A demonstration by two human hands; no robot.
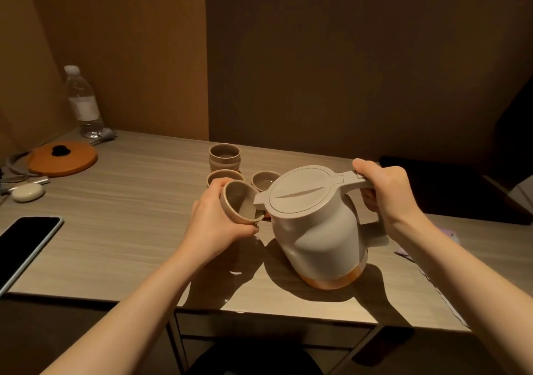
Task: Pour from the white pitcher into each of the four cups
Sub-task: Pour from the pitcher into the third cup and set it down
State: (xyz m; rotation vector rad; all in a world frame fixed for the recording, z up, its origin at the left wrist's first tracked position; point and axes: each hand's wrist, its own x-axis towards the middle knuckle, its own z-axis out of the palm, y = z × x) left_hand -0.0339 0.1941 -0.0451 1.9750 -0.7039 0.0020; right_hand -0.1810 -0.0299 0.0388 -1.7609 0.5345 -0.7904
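White pitcher [315, 227] is sitting in the right hand [386, 193], whose grip is closing fully around the handle at the pitcher's rear, thumb lying along the top of the handle arm. It is hanging tilted over the desk [138, 190], orange base low and toward the person, lid up and leaning left. Its spout is pointing left, reaching just to the rim of the held cup [239, 204], so its long axis is running from lower right to upper left.

The left hand [215, 224] is wrapping its grip around that cup from the left and below, tipping the cup's mouth toward the spout (I cannot tell whether any liquid is inside).

Behind them three more cups are standing on the desk: a tall cup [224, 157] farthest back, a low cup [225, 177] in front of it, and another low cup [264, 181] to the right. Their contents are too dim to read.
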